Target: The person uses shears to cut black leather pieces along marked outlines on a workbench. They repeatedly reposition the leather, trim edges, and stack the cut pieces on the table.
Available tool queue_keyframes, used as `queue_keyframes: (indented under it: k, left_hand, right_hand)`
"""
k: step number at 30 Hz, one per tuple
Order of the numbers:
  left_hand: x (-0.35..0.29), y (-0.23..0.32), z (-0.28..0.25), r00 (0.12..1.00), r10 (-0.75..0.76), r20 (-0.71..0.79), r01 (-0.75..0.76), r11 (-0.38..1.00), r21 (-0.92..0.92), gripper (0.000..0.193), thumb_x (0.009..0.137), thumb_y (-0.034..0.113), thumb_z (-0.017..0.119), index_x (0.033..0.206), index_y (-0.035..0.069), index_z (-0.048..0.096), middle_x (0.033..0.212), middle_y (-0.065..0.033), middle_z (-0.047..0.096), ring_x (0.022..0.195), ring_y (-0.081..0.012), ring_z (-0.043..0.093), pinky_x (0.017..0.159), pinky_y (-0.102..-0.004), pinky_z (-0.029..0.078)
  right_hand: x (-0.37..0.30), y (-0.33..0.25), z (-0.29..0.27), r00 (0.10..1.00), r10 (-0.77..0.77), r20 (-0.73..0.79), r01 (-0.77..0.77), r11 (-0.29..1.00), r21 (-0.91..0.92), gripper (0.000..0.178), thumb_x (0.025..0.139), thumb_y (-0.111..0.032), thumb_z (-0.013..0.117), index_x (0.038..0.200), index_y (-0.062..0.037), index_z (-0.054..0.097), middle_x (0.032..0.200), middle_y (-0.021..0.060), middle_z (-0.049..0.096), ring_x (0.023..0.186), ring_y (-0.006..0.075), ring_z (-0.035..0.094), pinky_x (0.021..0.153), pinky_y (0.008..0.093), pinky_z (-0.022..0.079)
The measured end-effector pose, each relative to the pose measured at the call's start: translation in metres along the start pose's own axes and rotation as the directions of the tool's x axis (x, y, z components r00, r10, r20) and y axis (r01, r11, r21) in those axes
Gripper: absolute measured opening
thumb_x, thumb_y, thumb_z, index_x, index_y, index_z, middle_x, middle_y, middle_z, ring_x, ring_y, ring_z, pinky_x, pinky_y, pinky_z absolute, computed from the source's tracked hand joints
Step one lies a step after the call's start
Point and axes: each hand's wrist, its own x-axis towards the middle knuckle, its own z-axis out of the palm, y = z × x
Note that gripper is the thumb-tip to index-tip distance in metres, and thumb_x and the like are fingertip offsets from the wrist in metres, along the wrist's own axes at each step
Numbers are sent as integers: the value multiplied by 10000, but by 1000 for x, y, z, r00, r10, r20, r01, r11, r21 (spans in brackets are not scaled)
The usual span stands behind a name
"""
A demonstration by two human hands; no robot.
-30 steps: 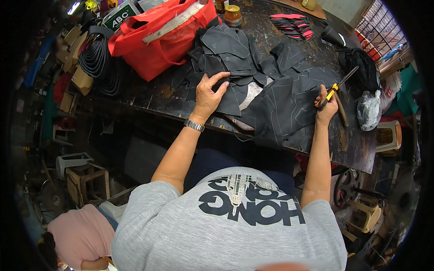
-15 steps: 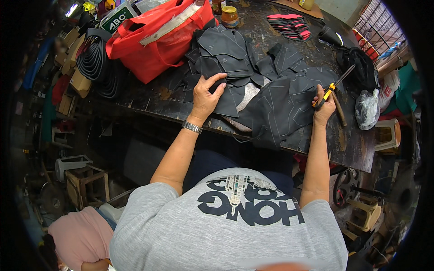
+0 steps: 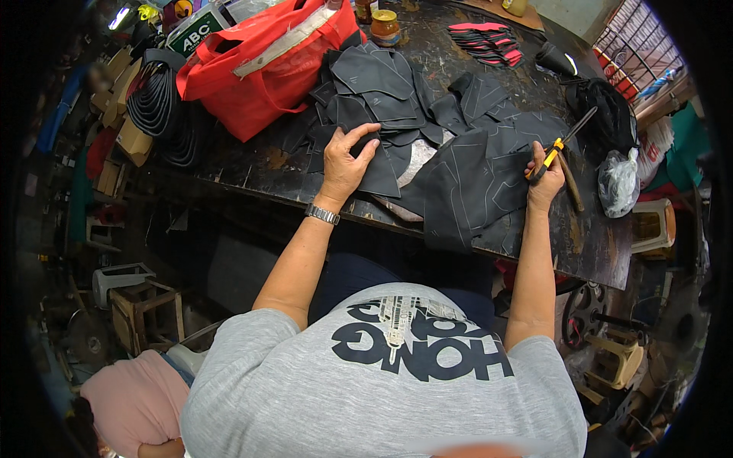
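- Right hand (image 3: 544,183) clamped on yellow-and-black-handled metal scissors (image 3: 560,143), blades pointing far right, above the table's right half.
- Left hand (image 3: 345,162): thumb and forefinger curved over dark pieces; cannot tell if pinching one.
- Dark, worn wooden table (image 3: 607,248) under everything.
- Red fabric bag (image 3: 267,95), far left.
- Large black sheet with pale outlines (image 3: 458,183), near edge, between hands.
- Heap of cut black flat pieces (image 3: 374,76), beyond left hand.
- Pink-and-black strip stack (image 3: 489,44), far right.
- Yellow-lidded jar (image 3: 385,29), far side.

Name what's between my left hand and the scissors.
Head view: black pieces with pale lines and a whitish patch lie between the left hand and scissors.
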Motion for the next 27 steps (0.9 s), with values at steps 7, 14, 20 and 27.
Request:
queue_keyframes:
  k: [7, 14, 20, 27]
  left_hand:
    - [0, 1, -1, 1000, 0, -1, 0, 1000, 23, 298, 827, 106, 775, 1122, 139, 747, 817, -106, 610, 762, -224, 591, 719, -316, 479]
    - [-1, 2, -1, 1000, 4, -12, -4, 1000, 20, 299, 824, 107, 778, 1120, 141, 751, 809, -103, 607, 751, -222, 585, 710, -317, 476]
    - [-1, 1, 0, 1000, -14, -4, 14, 999, 30, 296, 826, 107, 778, 1120, 139, 751, 820, -107, 615, 770, -227, 600, 724, -314, 480]
    - [-1, -1, -1, 1000, -9, 0, 9, 1000, 22, 272, 833, 102, 768, 1104, 113, 748, 915, -112, 697, 815, -238, 623, 776, -321, 494]
  right_hand:
    - [0, 0, 0, 1000, 2, 1, -2, 1000, 5, 241, 869, -248, 809, 850, -63, 656, 632, -40, 541, 518, 34, 527, 464, 187, 436]
    - [0, 1, -1, 1000, 0, 0, 0, 1000, -7, 251, 866, -260, 811, 857, -60, 659, 638, -38, 553, 520, 34, 533, 470, 182, 443]
    - [1, 3, 0, 1000, -4, -12, 4, 1000, -18, 250, 865, -259, 813, 869, -57, 667, 644, -37, 557, 523, 32, 532, 470, 183, 444]
    - [0, 2, 0, 1000, -16, -8, 15, 1000, -24, 245, 866, -257, 812, 879, -56, 673, 645, -37, 554, 522, 30, 525, 471, 185, 441]
